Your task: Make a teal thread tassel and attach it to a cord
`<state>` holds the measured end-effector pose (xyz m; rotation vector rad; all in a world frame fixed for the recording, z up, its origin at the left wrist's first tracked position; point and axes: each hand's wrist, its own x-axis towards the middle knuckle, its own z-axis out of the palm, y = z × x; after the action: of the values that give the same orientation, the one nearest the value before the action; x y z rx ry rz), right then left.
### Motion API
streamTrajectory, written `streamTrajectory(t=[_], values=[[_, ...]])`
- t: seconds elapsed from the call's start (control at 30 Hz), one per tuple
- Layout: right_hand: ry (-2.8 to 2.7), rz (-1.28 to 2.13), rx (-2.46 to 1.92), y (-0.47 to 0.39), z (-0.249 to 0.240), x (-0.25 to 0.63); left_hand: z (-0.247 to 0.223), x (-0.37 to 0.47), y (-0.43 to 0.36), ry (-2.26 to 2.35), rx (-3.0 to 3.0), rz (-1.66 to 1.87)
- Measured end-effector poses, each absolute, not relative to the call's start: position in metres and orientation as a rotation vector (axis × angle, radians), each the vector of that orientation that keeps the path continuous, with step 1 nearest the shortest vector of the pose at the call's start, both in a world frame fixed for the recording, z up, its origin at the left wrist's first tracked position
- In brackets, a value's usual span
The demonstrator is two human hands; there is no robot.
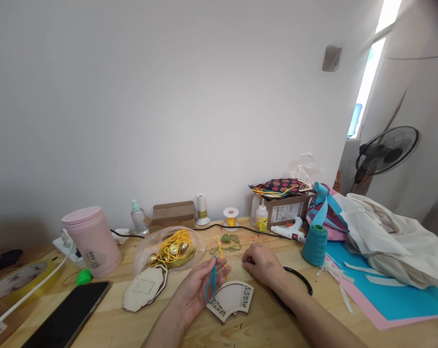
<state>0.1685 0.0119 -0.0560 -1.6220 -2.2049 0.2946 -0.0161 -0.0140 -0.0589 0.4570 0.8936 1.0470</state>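
Observation:
My left hand is half curled, palm turned up, with a thin teal-blue loop held at its fingers; I cannot tell whether it is ribbon or a tool. Just right of it lies a fan-shaped wooden frame with cut-out ends and a pale middle panel. A yellow cord runs by the fingertips towards the frame's top edge. To the right, my right hand is closed, knuckles up, low over the table; its fingertips are hidden. Tangled green thread lies beyond both hands.
Octagonal wooden pieces and a plastic bag of yellow cords and gold bells lie left, near a phone and pink cup. Rightward are a black ring, teal thread cone, glue gun, glue bottle and coloured sheets.

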Motion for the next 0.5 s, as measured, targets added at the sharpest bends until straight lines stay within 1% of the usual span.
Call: streamTrajectory(t=[0.23, 0.4, 0.5], values=[[-2.114, 0.246, -1.674, 0.019, -0.041, 0.184, -0.056, -0.023, -0.012, 0.914, 0.537, 1.173], [-2.289, 0.387, -1.553, 0.016, -0.039, 0.193, -0.053, -0.021, -0.015, 0.904, 0.641, 1.123], [-2.32, 0.386, -1.599, 0.019, -0.045, 0.2, -0.051, -0.021, -0.017, 0.912, 0.663, 1.102]])
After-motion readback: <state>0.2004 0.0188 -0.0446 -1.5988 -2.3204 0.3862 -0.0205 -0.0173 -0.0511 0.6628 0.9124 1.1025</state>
